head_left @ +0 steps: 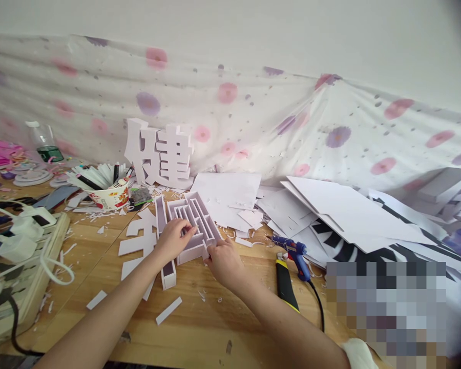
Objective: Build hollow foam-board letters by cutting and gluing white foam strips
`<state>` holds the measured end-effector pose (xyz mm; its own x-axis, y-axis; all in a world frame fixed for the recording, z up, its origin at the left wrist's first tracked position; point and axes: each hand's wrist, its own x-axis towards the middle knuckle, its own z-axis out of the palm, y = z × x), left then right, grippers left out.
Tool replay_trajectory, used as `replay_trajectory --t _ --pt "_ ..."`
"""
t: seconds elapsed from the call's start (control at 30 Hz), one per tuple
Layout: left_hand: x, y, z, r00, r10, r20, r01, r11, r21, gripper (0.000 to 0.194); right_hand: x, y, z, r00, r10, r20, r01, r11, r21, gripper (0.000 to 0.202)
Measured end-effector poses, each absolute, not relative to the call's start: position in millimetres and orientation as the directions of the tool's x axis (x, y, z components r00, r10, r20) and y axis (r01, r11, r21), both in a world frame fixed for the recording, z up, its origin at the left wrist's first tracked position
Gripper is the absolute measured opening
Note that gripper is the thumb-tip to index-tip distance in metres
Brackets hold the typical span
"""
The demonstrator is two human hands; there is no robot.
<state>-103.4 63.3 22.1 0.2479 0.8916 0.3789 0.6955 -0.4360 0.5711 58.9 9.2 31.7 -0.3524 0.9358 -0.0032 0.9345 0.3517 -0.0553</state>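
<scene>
A white foam-board character shell (194, 220) with thin inner walls lies on the wooden table (200, 323). My left hand (173, 239) rests on its left part, fingers curled over the walls. My right hand (223, 261) pinches its near right corner. Flat white cut-out strokes (138, 241) lie just left of it, partly under my left forearm. A finished white 3D character (159, 154) stands upright behind, against the flowered cloth.
A blue glue gun (294, 253) and a black-and-yellow utility knife (285, 284) lie right of my right hand. White foam sheets (330, 210) pile at the right. A paper cup of strips (107, 192) and a power strip with cables (19, 246) sit left. Scraps litter the table.
</scene>
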Motion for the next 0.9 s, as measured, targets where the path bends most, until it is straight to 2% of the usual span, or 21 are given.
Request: replay_trajectory --t 0.3,0.5,0.53,0.6,0.67,0.7,0.77,0.9 --pt "-102.7 59.4 26.9 0.341 0.855 0.391 0.652 -0.515 0.557 0.018 59.6 10.8 26.7 -0.371 0.929 0.015 0.926 0.371 -0.064 0.014" --pt "-105.0 60.3 26.3 0.332 0.858 0.393 0.651 -0.51 0.562 0.017 81.5 0.7 45.6 -0.268 0.959 0.094 0.956 0.277 -0.093 0.018" --pt "-105.3 60.5 26.1 0.33 0.859 0.391 0.654 -0.507 0.561 0.017 89.4 -3.0 49.0 -0.25 0.964 0.091 0.959 0.26 -0.117 0.017" --pt "-105.5 60.5 25.8 0.33 0.861 0.388 0.656 -0.505 0.561 0.018 107.2 -11.1 51.6 -0.235 0.972 0.02 0.942 0.233 -0.242 0.012" --pt "-105.4 60.4 25.6 0.332 0.862 0.383 0.657 -0.503 0.561 0.018 125.4 -18.7 48.2 -0.257 0.961 -0.101 0.91 0.205 -0.361 0.022" --pt "-105.3 60.5 25.5 0.333 0.862 0.381 0.657 -0.502 0.562 0.018 134.1 -21.9 44.8 -0.238 0.96 -0.144 0.913 0.17 -0.371 0.024" --pt "-105.3 61.0 25.1 0.334 0.864 0.378 0.657 -0.5 0.564 0.019 150.8 -27.1 36.9 -0.147 0.975 -0.169 0.943 0.087 -0.32 0.026" --pt "-105.5 63.5 23.5 0.333 0.866 0.372 0.654 -0.497 0.57 0.024 181.0 -36.0 25.2 0.066 0.992 -0.107 0.995 -0.073 -0.067 0.03"
